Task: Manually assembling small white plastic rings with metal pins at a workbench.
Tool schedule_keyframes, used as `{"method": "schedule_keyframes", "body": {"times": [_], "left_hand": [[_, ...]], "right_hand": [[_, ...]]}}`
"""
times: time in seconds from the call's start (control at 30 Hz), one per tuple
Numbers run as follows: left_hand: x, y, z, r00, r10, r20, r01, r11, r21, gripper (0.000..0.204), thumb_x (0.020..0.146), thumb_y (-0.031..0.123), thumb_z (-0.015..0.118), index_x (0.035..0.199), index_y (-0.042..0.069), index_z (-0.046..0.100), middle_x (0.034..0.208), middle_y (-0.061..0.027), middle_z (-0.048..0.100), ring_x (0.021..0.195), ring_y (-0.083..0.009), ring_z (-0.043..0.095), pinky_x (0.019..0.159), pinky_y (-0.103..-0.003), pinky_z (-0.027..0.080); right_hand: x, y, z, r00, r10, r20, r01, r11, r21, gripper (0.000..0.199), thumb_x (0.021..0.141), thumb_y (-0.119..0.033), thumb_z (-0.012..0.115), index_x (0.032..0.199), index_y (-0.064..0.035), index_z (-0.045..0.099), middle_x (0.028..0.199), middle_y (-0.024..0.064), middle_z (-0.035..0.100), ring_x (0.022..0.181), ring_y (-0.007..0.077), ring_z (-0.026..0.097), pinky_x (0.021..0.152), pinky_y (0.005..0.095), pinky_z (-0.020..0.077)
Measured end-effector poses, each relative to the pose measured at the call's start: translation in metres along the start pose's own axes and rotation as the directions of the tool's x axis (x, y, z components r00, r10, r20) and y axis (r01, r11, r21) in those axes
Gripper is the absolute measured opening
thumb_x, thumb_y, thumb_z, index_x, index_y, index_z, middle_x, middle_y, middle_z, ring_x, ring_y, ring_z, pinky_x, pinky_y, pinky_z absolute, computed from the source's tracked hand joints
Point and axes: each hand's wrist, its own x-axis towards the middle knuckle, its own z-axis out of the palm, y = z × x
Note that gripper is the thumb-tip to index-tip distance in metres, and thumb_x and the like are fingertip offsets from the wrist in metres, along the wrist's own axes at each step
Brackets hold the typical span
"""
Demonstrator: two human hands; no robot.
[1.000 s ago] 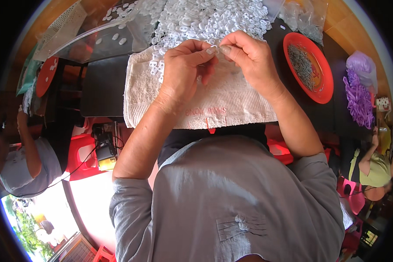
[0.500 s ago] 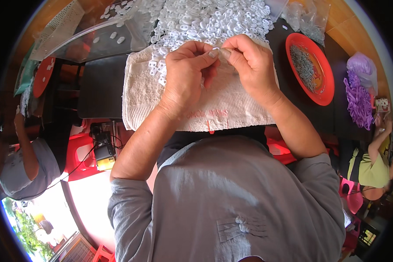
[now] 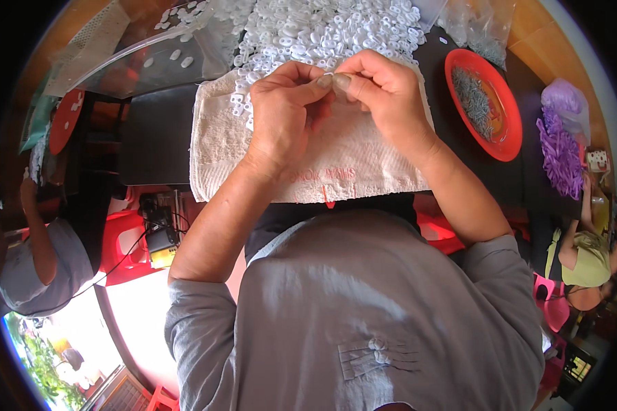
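Above a cream towel (image 3: 370, 161), my left hand (image 3: 275, 113) is closed, thumb and forefinger pinching a small white plastic piece (image 3: 329, 74). My right hand (image 3: 396, 103) meets it there, its thumb and forefinger pressed together at the piece's right side. Whatever the right fingertips grip is too small to make out. Just beyond both hands spreads a heap of small white oval plastic pieces (image 3: 329, 34) with holes, some lying on the towel's far left part. Off to the right, a red plate (image 3: 513, 133) holds many thin grey metal pins (image 3: 472, 99).
Clear plastic bags (image 3: 490, 41) lie behind the plate. Purple strips (image 3: 561, 161) are bundled at the dark table's right edge. A clear plastic bin (image 3: 158, 61) stands far left with a few white pieces. Other people sit at left (image 3: 41, 253) and right (image 3: 586, 260).
Both hands have shifted slightly left, and the fingertips have come together more closely over the white piece. The person at the right has moved an arm.
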Motion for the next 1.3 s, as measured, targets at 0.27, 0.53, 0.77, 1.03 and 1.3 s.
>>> {"method": "schedule_keyframes", "body": {"times": [0.27, 0.53, 0.77, 1.03, 1.3], "left_hand": [[0.000, 0.001, 0.001, 1.000, 0.006, 0.022, -0.005, 1.000, -0.016, 0.006, 0.091, 0.004, 0.058, 0.088, -0.001, 0.059, 0.074, -0.0078, 0.062, 0.053, -0.0114, 0.055, 0.044, -0.023, 0.041], [-0.001, 0.004, 0.003, 1.000, -0.015, 0.011, 0.015, 1.000, -0.011, 0.006, 0.089, 0.003, 0.061, 0.086, -0.003, 0.059, 0.070, -0.0083, 0.061, 0.050, -0.0120, 0.053, 0.041, -0.023, 0.039], [-0.002, 0.001, 0.003, 1.000, 0.018, -0.011, -0.018, 0.999, 0.044, 0.008, 0.089, 0.005, 0.061, 0.086, -0.002, 0.061, 0.068, -0.0056, 0.059, 0.047, -0.0091, 0.050, 0.038, -0.021, 0.034], [-0.007, -0.002, 0.003, 0.998, 0.058, 0.031, -0.062, 0.986, 0.156, 0.006, 0.086, 0.005, 0.062, 0.084, -0.001, 0.062, 0.065, -0.0019, 0.057, 0.051, -0.0065, 0.048, 0.044, -0.021, 0.035], [-0.009, -0.004, 0.003, 0.927, -0.013, 0.374, -0.150, 0.903, 0.404, 0.006, 0.080, 0.006, 0.062, 0.080, 0.000, 0.063, 0.063, 0.0019, 0.054, 0.056, -0.0052, 0.045, 0.050, -0.023, 0.035]], "right_hand": [[0.008, 0.001, -0.014, 0.995, -0.100, 0.000, 0.099, 0.982, -0.159, 0.009, 0.087, -0.007, 0.061, 0.091, 0.0015, 0.061, 0.071, 0.0051, 0.063, 0.065, 0.0098, 0.057, 0.059, 0.0262, 0.0461], [0.007, 0.006, -0.016, 0.986, -0.145, 0.081, 0.161, 0.951, -0.263, 0.004, 0.089, -0.003, 0.060, 0.091, 0.0002, 0.059, 0.073, -0.0008, 0.058, 0.067, 0.0061, 0.052, 0.060, 0.0223, 0.0440], [-0.003, 0.004, -0.007, 0.993, -0.072, 0.094, 0.088, 0.980, -0.179, 0.004, 0.091, -0.006, 0.058, 0.091, -0.0022, 0.059, 0.072, -0.0024, 0.056, 0.064, 0.0036, 0.049, 0.055, 0.0208, 0.0400], [0.017, 0.003, -0.014, 0.996, 0.082, 0.026, -0.077, 0.986, -0.150, 0.008, 0.091, -0.006, 0.059, 0.092, 0.0009, 0.061, 0.073, -0.0027, 0.058, 0.064, 0.0041, 0.051, 0.056, 0.0208, 0.0412], [0.099, 0.011, 0.016, 0.942, -0.128, 0.311, 0.315, 0.659, -0.683, 0.014, 0.080, -0.013, 0.062, 0.093, -0.0103, 0.068, 0.080, 0.0084, 0.067, 0.070, 0.0220, 0.063, 0.065, 0.0344, 0.0485]]}}
